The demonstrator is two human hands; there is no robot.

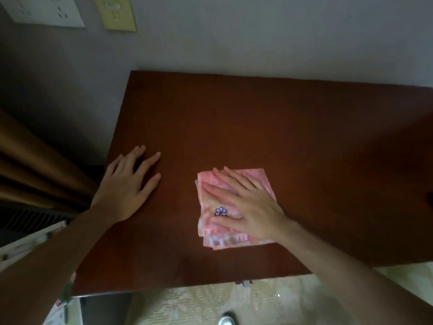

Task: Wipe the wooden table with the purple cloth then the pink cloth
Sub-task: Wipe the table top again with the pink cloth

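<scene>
A person is looking down from a head camera at a dark reddish wooden table (257, 118) pushed against a grey wall, with both bare arms reaching in from the bottom of the view. The right hand (243, 205) is lying flat with its fingers spread, pressing down on a folded pink cloth (255, 178) that is sitting near the middle of the tabletop, slightly toward six o'clock. A small purple flower mark is showing on the cloth just beside the thumb. The left hand (126, 184) is resting palm down on bare wood at about nine o'clock from the cloth, fingers fanned, close to the table's left edge and well apart from the cloth; it is holding nothing. No purple cloth is appearing anywhere in view, so the person is probably doing the second, pink-cloth part of the wipe. To do this step well, the palm should be keeping even pressure so the folded layers are sliding together rather than bunching or unfolding, and the strokes should be overlapping, working out toward the far edge at twelve o'clock and the right side at three o'clock. The left hand should be bracing the table and shifting aside whenever the cloth is heading toward nine o'clock.
</scene>
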